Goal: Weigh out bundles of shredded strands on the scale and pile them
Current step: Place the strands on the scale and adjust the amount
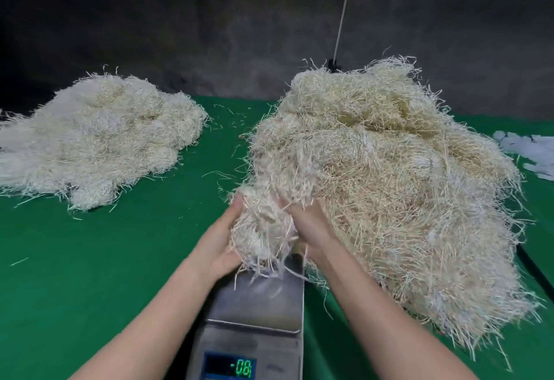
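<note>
Both hands grip one bundle of shredded strands (pixel 263 223) just above the far end of the digital scale (pixel 254 319): left hand (pixel 223 241) cups the bundle's left side with fingers hidden under the strands, thumb tip showing at the top; right hand (pixel 308 229) presses in from the right, fingers dug into the strands. The bundle's lower frayed ends hang down onto or just over the scale's steel platform (pixel 263 298); cannot tell if they touch. The bundle's top merges with the edge of the big loose heap of strands (pixel 389 184), which sits right of the scale and spills against its right side; no clear gap between bundle and heap. The scale sits near the bottom centre, its green-lit display (pixel 230 367) on the near face, digits reading something like -08, last part cut off or blurred. Left of the scale and well apart from it lies a flatter pile of rounded bundles (pixel 96 139), paler than the heap. Everything rests on a green tablecloth (pixel 90 259), with stray single strands scattered between pile and heap, beyond the scale. Far right of the scale, past the heap, a patch of pale bluish-white pieces (pixel 530 151) lies on the cloth, too blurred to identify. Behind the heap a thin white cord (pixel 344 10) runs up against the dark wall (pixel 209 34).
</note>
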### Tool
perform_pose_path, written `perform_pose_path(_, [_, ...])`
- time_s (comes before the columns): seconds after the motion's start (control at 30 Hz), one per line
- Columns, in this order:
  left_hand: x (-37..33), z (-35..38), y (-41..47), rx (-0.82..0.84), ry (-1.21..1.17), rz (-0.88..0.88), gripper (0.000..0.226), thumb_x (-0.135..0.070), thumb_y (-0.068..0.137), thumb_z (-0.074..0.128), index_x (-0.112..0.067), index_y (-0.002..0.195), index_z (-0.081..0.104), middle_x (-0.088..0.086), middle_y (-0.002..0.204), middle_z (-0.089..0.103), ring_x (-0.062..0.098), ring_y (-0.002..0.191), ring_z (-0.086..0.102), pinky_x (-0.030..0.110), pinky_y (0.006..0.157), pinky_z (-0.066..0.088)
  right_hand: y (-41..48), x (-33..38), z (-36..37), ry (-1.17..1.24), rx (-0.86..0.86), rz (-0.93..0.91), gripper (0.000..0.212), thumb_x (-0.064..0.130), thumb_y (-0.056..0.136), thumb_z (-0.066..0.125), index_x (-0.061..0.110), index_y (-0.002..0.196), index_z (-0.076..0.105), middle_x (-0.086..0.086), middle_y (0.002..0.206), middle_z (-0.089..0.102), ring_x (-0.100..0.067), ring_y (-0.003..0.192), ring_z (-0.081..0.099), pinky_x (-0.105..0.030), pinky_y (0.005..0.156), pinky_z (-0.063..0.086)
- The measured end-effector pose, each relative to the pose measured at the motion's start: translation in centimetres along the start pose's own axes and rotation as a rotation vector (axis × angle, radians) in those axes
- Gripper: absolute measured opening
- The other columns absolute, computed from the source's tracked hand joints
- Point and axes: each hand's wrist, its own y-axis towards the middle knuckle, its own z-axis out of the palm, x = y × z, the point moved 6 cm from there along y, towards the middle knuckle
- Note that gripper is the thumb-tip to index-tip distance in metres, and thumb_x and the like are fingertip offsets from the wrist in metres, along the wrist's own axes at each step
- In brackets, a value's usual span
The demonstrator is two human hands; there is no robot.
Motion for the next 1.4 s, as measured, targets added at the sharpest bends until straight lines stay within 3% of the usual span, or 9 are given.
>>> perform_pose_path(0.2, [1.3,-5.1,-0.6,-0.593,0.296,0.181,0.029,-0.007,0.087,0.064,-0.013,0.114,0.054,0.018,0.127,0.057,0.016,0.082,0.063,0.028,0.060,0.052,-1.2,-6.4,-1.9,-0.199,0.011,0.165,0.105,0.037,0.067,0.077,0.010,0.148,0.015,-0.010,0.144,0.042,-0.021,0.126,0.047,-0.034,0.106,0.035])
perform_pose_path(0.3, [2.8,-7.2,-0.9,-0.633,0.447,0.115,0.065,-0.011,0.081,0.073,-0.013,0.137,0.040,0.013,0.144,0.043,0.030,0.115,0.055,0.047,0.096,0.046,-2.4,-6.8,-3.2,-0.306,0.053,0.162,0.097,0.039,0.070,0.074,0.007,0.146,0.021,-0.013,0.138,0.049,0.007,0.075,0.064,-0.011,0.072,0.049])
perform_pose_path(0.4, [4.1,-7.8,-1.0,-0.593,0.447,0.128,0.090,-0.016,0.078,0.076,-0.023,0.149,0.022,0.006,0.154,0.028,0.028,0.138,0.032,0.052,0.113,0.023,-2.1,-8.7,-4.2,-0.524,-0.111,0.148,0.084,0.024,0.080,0.072,0.006,0.145,0.022,-0.016,0.131,0.050,-0.016,0.101,0.063,-0.029,0.086,0.054])
perform_pose_path(0.57, [3.2,-8.5,-1.9,-0.564,0.938,0.156,0.050,-0.044,0.076,0.069,-0.023,0.120,0.056,-0.007,0.135,0.044,0.020,0.129,0.039,0.040,0.104,0.031,-1.2,-10.0,-4.1,-0.779,-0.215,0.083,0.029,0.012,0.087,0.059,-0.005,0.110,0.056,-0.018,0.096,0.064,-0.020,0.072,0.059,-0.042,0.073,0.056])
perform_pose_path(0.63, [1.8,-9.3,-2.5,-0.594,0.999,0.204,0.034,-0.050,0.073,0.059,-0.028,0.099,0.063,-0.006,0.127,0.049,0.020,0.124,0.041,0.040,0.106,0.029,-0.9,-10.2,-4.2,-0.828,-0.223,0.049,0.035,0.017,0.086,0.062,-0.006,0.112,0.056,-0.018,0.120,0.057,-0.022,0.096,0.057,-0.043,0.094,0.048])
perform_pose_path(0.73, [0.4,-9.8,-3.0,-0.599,0.945,0.351,0.051,-0.031,0.088,0.062,-0.026,0.137,0.045,-0.005,0.143,0.041,0.011,0.128,0.037,0.041,0.109,0.028,-0.8,-10.4,-4.0,-0.838,-0.245,0.002,0.070,0.024,0.082,0.069,0.004,0.139,0.034,-0.008,0.147,0.029,-0.023,0.135,0.029,-0.040,0.116,0.021])
perform_pose_path(0.97, [0.7,-7.9,-2.9,-0.424,1.510,0.476,0.035,-0.013,0.090,0.061,-0.036,0.117,0.058,-0.022,0.122,0.050,0.011,0.125,0.045,0.048,0.111,0.027,-0.1,-11.3,-3.1,-0.986,-0.131,0.015,0.066,0.030,0.084,0.065,0.002,0.138,0.039,-0.006,0.154,0.016,-0.027,0.141,0.021,-0.047,0.114,0.022])
perform_pose_path(1.17, [-1.5,-7.8,-4.2,-0.550,1.193,0.487,0.036,-0.001,0.085,0.059,-0.025,0.112,0.068,-0.011,0.118,0.061,0.038,0.110,0.056,0.060,0.098,0.040,-1.9,-9.6,-4.7,-0.503,-0.086,0.052,0.099,0.025,0.069,0.082,0.024,0.147,0.020,-0.007,0.151,0.027,-0.030,0.127,0.045,-0.043,0.104,0.040])
perform_pose_path(1.4, [-4.3,-5.5,-6.5,-0.636,1.188,0.663,0.026,-0.021,0.086,0.057,-0.024,0.108,0.069,-0.013,0.121,0.056,0.012,0.124,0.042,0.048,0.113,0.022,-4.8,-3.8,-6.2,-0.509,-0.150,-0.179,0.103,0.050,0.059,0.076,0.031,0.146,0.025,0.008,0.152,0.027,-0.012,0.137,0.027,-0.039,0.111,0.024])
